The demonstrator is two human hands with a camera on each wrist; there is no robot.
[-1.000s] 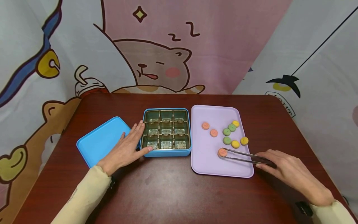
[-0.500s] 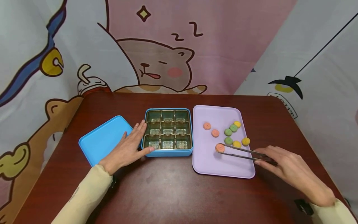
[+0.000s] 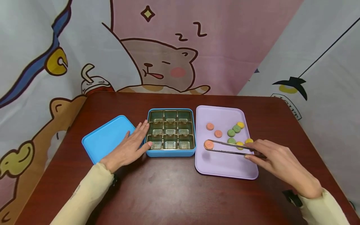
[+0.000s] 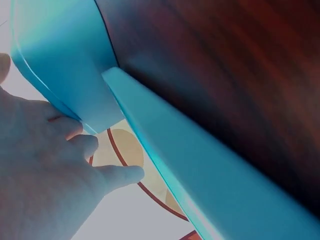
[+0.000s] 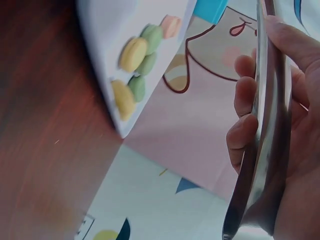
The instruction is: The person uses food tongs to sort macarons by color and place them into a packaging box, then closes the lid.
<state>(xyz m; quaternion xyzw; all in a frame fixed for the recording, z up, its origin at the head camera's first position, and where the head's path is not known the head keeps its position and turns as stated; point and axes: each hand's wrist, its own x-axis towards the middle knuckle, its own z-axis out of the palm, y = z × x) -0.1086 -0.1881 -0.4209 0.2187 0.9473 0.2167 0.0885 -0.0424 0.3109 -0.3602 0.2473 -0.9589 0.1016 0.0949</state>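
Note:
My left hand [image 3: 126,151] rests along the left side of a blue box [image 3: 171,153], fingers straight and thumb over its front left corner. A gold insert [image 3: 170,132] with several bare compartments fills the box. My right hand [image 3: 282,165] grips metal tongs [image 5: 272,135], seen closely in the right wrist view. Between the tong tips sits a pink-orange macaron [image 3: 208,144], over the left part of a lilac tray [image 3: 225,170]. Two more pink-orange macarons [image 3: 218,133] lie behind it. Green macarons [image 3: 231,133] and yellow macarons [image 3: 240,125] lie toward the tray's right.
A blue lid [image 3: 108,136] lies angled on the brown table [image 3: 168,193], left of the box and partly behind my left hand. The tray stands close to the box's right side. A cartoon-printed cloth [image 3: 225,47] hangs behind the table.
My right hand has moved left with the tongs and the pink-orange macaron, across the tray toward the box. The left hand stays at the box. The head view has shifted slightly.

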